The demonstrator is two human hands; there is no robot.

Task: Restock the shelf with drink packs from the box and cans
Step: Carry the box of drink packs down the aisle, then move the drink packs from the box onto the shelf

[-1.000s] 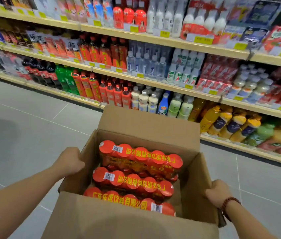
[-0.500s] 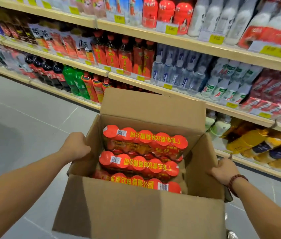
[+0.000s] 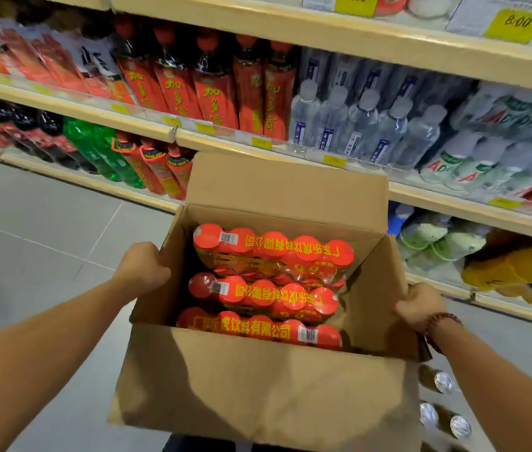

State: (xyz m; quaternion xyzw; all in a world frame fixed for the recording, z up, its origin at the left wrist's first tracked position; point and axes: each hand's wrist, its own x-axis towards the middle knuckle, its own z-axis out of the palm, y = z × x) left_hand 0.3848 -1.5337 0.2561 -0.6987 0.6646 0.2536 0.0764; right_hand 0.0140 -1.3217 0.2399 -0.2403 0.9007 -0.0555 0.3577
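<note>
An open cardboard box [image 3: 258, 386] is held up in front of me, its flaps raised. Inside lie three shrink-wrapped red drink packs [image 3: 271, 256] with yellow lettering, stacked in rows. My left hand [image 3: 144, 272] grips the box's left wall. On the box's right wall my right hand [image 3: 417, 305] is closed, a bead bracelet on its wrist. Silver-topped cans [image 3: 444, 383] stand on the floor below my right arm. The shelf [image 3: 323, 34] of drinks rises just beyond the box.
Red tea bottles [image 3: 212, 93] and water bottles [image 3: 356, 122] fill the middle shelf level. Green and red soda bottles [image 3: 104, 151] stand lower left, yellow and pale bottles [image 3: 502, 269] lower right. Grey tiled floor [image 3: 29, 223] spreads to the left.
The box and both hands have moved closer to the shelf, which now looms larger. Both hands keep their hold on the box walls. Cans have come into view at the lower right.
</note>
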